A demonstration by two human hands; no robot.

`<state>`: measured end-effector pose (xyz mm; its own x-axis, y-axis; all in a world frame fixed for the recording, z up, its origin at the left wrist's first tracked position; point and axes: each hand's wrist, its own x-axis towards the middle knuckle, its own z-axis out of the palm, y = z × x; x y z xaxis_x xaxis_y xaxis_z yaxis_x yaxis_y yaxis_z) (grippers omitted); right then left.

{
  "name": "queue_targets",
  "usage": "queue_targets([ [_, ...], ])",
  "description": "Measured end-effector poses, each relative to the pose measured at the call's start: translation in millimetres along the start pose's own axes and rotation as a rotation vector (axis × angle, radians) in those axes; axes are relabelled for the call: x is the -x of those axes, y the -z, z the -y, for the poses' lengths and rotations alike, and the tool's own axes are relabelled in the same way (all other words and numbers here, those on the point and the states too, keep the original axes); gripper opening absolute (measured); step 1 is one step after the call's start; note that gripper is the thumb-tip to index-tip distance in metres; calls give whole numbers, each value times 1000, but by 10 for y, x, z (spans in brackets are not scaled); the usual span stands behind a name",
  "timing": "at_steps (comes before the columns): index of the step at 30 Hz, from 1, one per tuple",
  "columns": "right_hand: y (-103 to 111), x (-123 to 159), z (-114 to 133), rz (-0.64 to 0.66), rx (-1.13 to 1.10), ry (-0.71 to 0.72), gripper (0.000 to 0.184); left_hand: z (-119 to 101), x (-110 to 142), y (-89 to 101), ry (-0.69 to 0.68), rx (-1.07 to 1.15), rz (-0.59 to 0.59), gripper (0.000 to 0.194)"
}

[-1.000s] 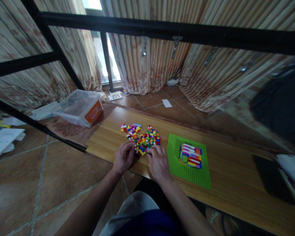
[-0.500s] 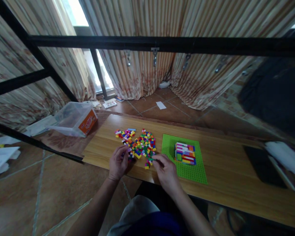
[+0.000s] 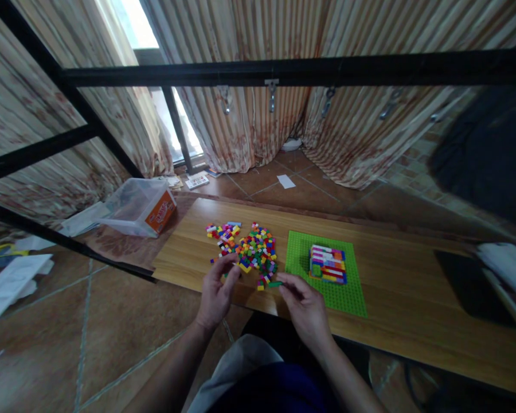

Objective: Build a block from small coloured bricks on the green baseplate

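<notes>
Green brick point(image 3: 275, 284) at our fingertips: we pinch it by one end in our right hand point(image 3: 304, 303), thumb and fingers closed on it, its free end pointing left at the near edge of the loose bricks point(image 3: 258, 246). Our left hand point(image 3: 216, 291) is at the left of the same heap, thumb and fingers bowed toward each other with a small gap; we cannot tell whether anything sits between them. The heap spreads in uneven patches that mix red, yellow, green, blue, pink and white, with a light blue piece point(image 3: 234, 223) at its far edge. Just beyond our right hand we have the green baseplate point(image 3: 350, 298), lying flat, and on it a striped brick block point(image 3: 328, 264), well inside the edges. All of this rests on a long wooden table point(image 3: 399, 281), with a flat black object point(image 3: 470, 284) toward its right end. Past the left end, a clear bin point(image 3: 131, 198) stands on the floor, and before us a black frame point(image 3: 189, 74) crosses in front of long curtains point(image 3: 258, 129).
</notes>
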<state>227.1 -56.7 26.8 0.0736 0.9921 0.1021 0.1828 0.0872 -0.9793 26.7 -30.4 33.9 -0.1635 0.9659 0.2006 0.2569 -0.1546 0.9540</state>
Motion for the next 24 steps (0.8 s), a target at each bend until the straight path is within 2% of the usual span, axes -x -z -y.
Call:
queue_targets([
  [3, 14, 51, 93, -20, -45, 14, 23, -218, 210, -245, 64, 123, 270, 34],
  [5, 36, 82, 150, -21, -63, 12, 24, -310, 297, -374, 59, 164, 337, 28],
  [8, 87, 116, 198, -41, -84, -2, 26, -383, 339, -472, 21, 134, 337, 20],
  [12, 158, 144, 218, -83, -84, -31, 28, -447, 337, -501, -49, 32, 322, 18],
  [17, 235, 202, 240, -31, -83, -24, 21, -540, 387, -541, -121, -59, 310, 17],
  [24, 377, 296, 221, -148, -95, 37, 17, -608, 500, -757, -125, -53, 290, 13],
])
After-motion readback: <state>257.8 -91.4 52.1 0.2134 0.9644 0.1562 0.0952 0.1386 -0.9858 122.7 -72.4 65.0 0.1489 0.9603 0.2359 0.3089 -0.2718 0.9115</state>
